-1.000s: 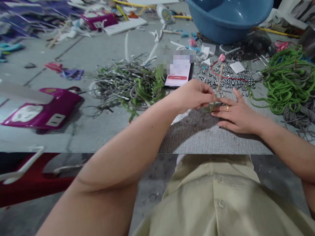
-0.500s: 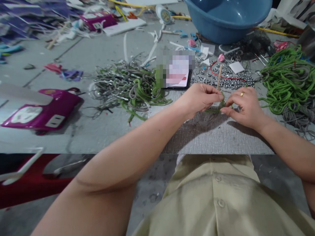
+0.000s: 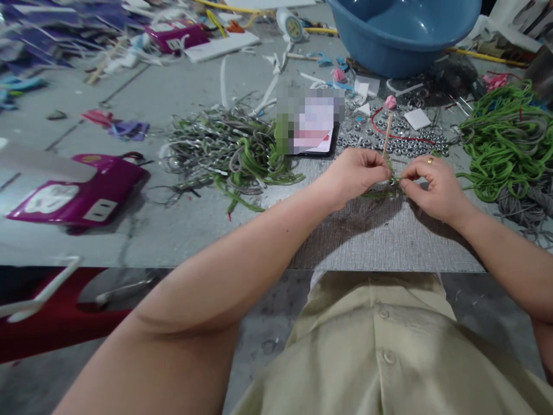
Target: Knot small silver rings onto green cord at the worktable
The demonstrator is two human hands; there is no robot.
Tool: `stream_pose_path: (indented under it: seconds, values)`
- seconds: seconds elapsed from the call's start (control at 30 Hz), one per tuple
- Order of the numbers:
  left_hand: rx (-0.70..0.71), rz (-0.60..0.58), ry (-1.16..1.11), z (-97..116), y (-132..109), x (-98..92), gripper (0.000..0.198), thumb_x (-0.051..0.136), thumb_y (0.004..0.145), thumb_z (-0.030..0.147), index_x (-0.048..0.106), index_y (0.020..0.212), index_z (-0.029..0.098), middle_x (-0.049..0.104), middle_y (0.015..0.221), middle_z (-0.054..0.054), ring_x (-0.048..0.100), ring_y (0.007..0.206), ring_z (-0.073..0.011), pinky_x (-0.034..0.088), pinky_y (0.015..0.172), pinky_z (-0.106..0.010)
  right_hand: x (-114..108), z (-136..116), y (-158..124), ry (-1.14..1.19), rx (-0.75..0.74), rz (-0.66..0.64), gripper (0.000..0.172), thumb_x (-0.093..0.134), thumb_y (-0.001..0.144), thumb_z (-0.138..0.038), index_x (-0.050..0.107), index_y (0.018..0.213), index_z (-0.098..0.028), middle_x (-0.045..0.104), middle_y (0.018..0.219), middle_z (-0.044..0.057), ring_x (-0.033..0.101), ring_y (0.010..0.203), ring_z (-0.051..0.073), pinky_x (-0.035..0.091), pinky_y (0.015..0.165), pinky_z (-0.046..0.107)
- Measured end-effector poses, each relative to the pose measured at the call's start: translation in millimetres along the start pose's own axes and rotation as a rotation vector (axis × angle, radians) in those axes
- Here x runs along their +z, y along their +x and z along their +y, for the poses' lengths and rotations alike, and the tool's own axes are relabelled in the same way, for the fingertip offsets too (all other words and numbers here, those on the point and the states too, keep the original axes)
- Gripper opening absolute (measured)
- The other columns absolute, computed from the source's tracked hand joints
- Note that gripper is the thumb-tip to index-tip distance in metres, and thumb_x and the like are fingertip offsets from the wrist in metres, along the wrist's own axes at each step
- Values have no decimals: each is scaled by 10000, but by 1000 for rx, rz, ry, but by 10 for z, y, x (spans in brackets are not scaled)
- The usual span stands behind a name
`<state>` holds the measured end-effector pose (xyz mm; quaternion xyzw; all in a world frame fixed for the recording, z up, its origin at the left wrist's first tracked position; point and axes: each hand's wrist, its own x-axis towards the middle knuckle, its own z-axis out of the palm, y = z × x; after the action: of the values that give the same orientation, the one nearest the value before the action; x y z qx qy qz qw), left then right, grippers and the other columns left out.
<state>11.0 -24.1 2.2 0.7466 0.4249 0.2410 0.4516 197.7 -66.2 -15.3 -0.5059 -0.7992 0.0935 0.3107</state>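
Observation:
Both my hands meet over a grey textured mat (image 3: 380,242) on the table. My left hand (image 3: 354,173) is closed in a pinch on a short green cord (image 3: 391,185). My right hand (image 3: 430,187), with a gold ring, pinches the same green cord from the other side; the fingertips nearly touch. A thin wooden stick (image 3: 386,134) stands just behind my left fingers. Small silver metal rings (image 3: 397,144) lie scattered right behind the hands.
A tangle of green and grey cords (image 3: 228,155) lies left of a phone (image 3: 313,129). A larger green cord heap (image 3: 505,138) is at the right. A blue basin (image 3: 401,31) stands at the back. Magenta boxes (image 3: 73,196) lie at the left.
My right hand rose from lying flat on the mat and closed into a pinch on the green cord beside my left hand. My left hand shifted slightly right.

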Motion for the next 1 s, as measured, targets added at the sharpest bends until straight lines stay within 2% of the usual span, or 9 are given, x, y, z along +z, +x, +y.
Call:
stream_pose_path:
  seconds: [0.13, 0.2, 0.27, 0.33, 0.4, 0.5, 0.73, 0.87, 1.0]
  values:
    - [60, 106, 73, -19, -8, 26, 77, 549, 799, 149, 595, 737, 155, 524, 597, 40, 452, 543, -61, 403, 535, -207, -23, -3, 17, 41, 34, 1, 145, 526, 817, -241, 557, 676, -237, 628, 709, 31, 578, 726, 203, 441, 770, 375]
    - [151, 239, 115, -18, -47, 50, 49, 573, 811, 165, 620, 824, 167, 621, 715, 11, 519, 609, -78, 441, 565, -212, -33, -4, 28, 73, 61, -10, 154, 526, 814, -244, 548, 661, -238, 623, 697, 27, 571, 705, 196, 444, 751, 366]
    - [237, 320, 140, -6, -104, 80, 182, 564, 849, 187, 640, 1015, 188, 697, 899, -30, 592, 701, -102, 481, 610, -225, -35, -3, 35, 109, 99, -26, 151, 526, 810, -244, 548, 661, -242, 621, 693, 22, 561, 687, 187, 441, 723, 353]
    - [317, 266, 177, 2, -153, 111, 298, 551, 870, 199, 618, 1161, 193, 712, 1079, -71, 640, 777, -115, 501, 635, -225, -27, 2, 35, 155, 129, -30, 122, 524, 793, -236, 560, 677, -242, 626, 703, 20, 556, 690, 185, 437, 701, 342]
    - [398, 175, 217, -13, -169, 141, 358, 537, 868, 182, 605, 1219, 184, 709, 1153, -81, 668, 858, -125, 515, 675, -218, -15, 9, 30, 203, 138, -21, 97, 522, 777, -236, 562, 689, -235, 628, 718, 20, 559, 711, 186, 439, 698, 338]
    - [477, 100, 248, -78, -128, 172, 354, 523, 858, 132, 637, 1193, 144, 737, 1088, -71, 680, 906, -120, 520, 744, -211, -4, 18, 22, 258, 143, -9, 128, 523, 795, -274, 530, 676, -224, 595, 697, 10, 548, 705, 173, 439, 690, 328]
    - [463, 143, 364, -138, -62, 145, 238, 527, 894, 134, 710, 1039, 180, 757, 972, -31, 682, 867, -112, 506, 769, -225, -28, 16, 31, 340, 167, -63, 205, 536, 861, -371, 547, 718, -225, 577, 683, -1, 526, 680, 159, 429, 671, 321]
    - [477, 170, 428, -133, -66, 138, 218, 514, 910, 133, 724, 931, 185, 751, 895, -26, 681, 846, -119, 500, 774, -233, -30, 16, 29, 371, 166, -53, 319, 550, 874, -496, 545, 700, -229, 557, 667, -2, 518, 665, 157, 426, 667, 325]
    - [500, 204, 456, -157, -58, 137, 236, 498, 917, 121, 727, 905, 177, 748, 870, -24, 682, 826, -119, 499, 756, -233, -9, 34, 18, 395, 219, 31, 501, 508, 868, -696, 560, 688, -231, 547, 654, 2, 506, 645, 156, 424, 663, 327]
